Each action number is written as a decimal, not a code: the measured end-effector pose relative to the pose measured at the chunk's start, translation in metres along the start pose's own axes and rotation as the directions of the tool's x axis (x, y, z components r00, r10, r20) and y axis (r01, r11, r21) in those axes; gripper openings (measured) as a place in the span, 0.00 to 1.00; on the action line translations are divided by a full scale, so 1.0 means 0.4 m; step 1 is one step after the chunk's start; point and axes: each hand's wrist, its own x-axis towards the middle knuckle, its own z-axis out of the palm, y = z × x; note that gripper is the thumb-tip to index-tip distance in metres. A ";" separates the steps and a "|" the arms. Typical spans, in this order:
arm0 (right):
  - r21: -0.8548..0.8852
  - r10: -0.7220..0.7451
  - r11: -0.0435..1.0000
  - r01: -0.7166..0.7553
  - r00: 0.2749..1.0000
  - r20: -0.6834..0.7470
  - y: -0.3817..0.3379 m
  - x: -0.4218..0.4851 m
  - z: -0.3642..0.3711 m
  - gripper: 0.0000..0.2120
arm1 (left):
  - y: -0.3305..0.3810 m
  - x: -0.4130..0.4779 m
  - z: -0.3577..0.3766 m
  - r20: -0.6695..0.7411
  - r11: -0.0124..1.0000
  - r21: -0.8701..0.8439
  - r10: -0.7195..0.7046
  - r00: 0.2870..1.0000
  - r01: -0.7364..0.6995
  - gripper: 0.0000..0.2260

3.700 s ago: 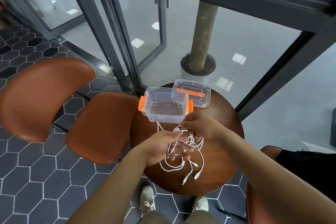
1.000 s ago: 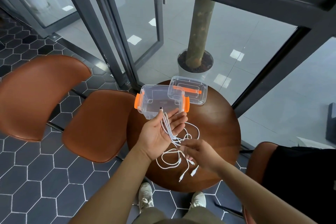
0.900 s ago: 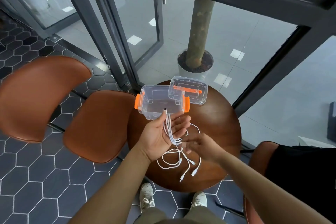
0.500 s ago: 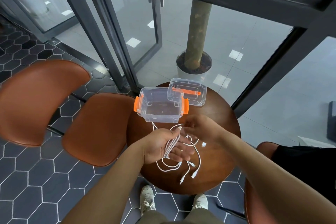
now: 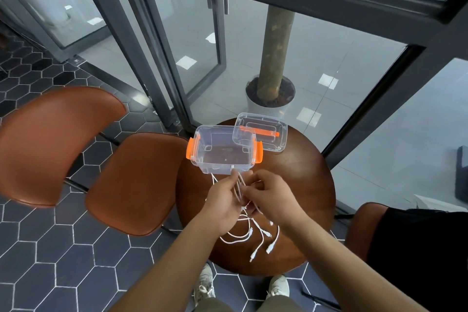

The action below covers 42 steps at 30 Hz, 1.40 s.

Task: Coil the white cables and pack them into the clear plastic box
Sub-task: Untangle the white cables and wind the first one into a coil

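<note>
Over a round wooden surface (image 5: 301, 185), a person's two hands meet close together above the centre. The left hand (image 5: 222, 200) grips a bunched length of white cables (image 5: 238, 189), and the right hand (image 5: 268, 197) pinches the same strands just beside it. The rest of the cables trail down onto the surface, and at least four plug ends lie loose towards its near edge; the tangle allows no count of the cables themselves. One clear box (image 5: 222, 168), open and empty, stands near the far left edge, just beyond the hands, with two orange latches (image 5: 190, 151), one on each short side. One lid (image 5: 260, 134) lies by the far edge and overlaps the box's far right corner. The right half of the surface is bare wood. Two brown chairs (image 5: 136, 180) flank it, left and right.
</note>
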 end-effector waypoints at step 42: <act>-0.756 -0.729 0.447 0.478 0.685 0.002 0.128 -0.014 -0.033 0.13 | 0.055 -0.065 0.069 -0.106 0.824 0.554 0.210 0.972 -0.117 0.13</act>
